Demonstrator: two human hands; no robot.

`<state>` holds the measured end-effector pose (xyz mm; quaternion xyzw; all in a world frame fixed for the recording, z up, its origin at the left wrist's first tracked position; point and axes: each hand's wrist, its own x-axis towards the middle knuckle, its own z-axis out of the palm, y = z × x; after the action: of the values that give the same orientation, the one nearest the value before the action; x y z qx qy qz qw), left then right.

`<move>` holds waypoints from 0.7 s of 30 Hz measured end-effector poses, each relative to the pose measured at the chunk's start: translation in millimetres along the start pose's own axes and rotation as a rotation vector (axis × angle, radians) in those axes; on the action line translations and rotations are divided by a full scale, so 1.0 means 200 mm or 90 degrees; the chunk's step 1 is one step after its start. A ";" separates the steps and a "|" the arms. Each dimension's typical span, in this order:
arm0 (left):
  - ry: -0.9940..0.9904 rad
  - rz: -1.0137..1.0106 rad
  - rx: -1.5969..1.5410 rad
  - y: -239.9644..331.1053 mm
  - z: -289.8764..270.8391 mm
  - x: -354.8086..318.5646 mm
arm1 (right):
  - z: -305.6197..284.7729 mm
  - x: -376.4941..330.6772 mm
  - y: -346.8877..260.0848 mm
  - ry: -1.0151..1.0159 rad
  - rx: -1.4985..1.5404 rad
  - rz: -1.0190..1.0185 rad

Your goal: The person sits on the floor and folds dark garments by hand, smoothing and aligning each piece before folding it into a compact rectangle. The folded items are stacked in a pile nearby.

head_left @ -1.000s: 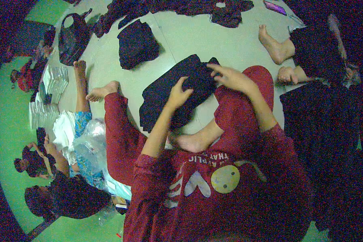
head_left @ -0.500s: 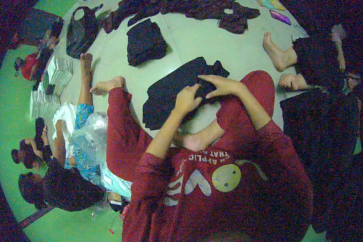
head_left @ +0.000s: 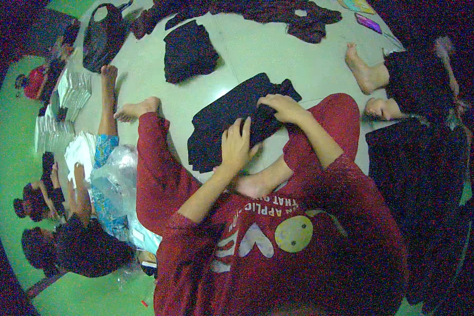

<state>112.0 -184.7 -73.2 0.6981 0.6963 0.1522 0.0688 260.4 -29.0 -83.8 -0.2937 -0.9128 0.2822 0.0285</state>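
A folded black garment (head_left: 221, 118) lies on the floor between my bent legs, tilted up toward the right. My left hand (head_left: 237, 145) rests flat on its near middle part, fingers stretched and slightly apart. At the garment's upper right part is my right hand (head_left: 285, 108), its fingers bent down and closed on the cloth; the thumb is mostly hidden. Farther off, another folded black cloth pile (head_left: 190, 52) sits apart on the floor, touched by neither hand.
Dark clothes (head_left: 237, 7) lie heaped along the far side. A black bag (head_left: 104, 39) stands far left, near stacks of white packets (head_left: 73, 89). People sit at left, one beside clear plastic (head_left: 118, 174). Another person's bare feet (head_left: 364, 73) are at right, beside a large dark cloth heap (head_left: 405, 179).
My left hand has moved back from the right hand toward me and flattened, fingers spreading on the garment. My right hand's fingers have bent inward onto the cloth.
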 end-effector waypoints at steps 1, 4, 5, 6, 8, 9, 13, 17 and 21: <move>-0.032 -0.001 0.074 0.00 -0.03 -0.08 | -0.01 0.00 0.01 0.031 -0.009 -0.029; -0.103 -0.043 0.165 -0.06 -0.03 -0.17 | -0.05 0.02 0.06 0.046 -0.003 -0.045; -0.138 -0.067 0.155 -0.09 -0.03 -0.18 | -0.06 0.02 0.07 0.032 0.008 -0.034; -0.092 -0.011 0.140 -0.14 -0.02 -0.15 | -0.07 0.03 0.08 0.043 0.021 -0.039; -0.128 -0.159 -0.030 -0.25 -0.04 -0.09 | -0.09 0.03 0.10 0.053 0.050 -0.053; -0.139 -0.222 -0.113 -0.32 -0.07 -0.05 | -0.11 0.03 0.11 0.052 0.066 -0.061; -0.104 -0.232 -0.399 -0.62 -0.27 0.13 | -0.17 0.04 0.13 0.042 0.136 -0.116; -0.228 -0.288 -0.588 -0.75 -0.39 0.36 | -0.22 0.14 0.17 -0.011 0.219 -0.107; 0.023 -0.287 -0.225 -0.53 -0.24 0.39 | -0.22 0.22 0.29 -0.061 0.248 -0.053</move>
<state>-4.9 -109.8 -52.0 0.5002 0.7976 0.2645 0.2091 263.9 55.3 -83.2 -0.2308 -0.8528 0.4655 0.0527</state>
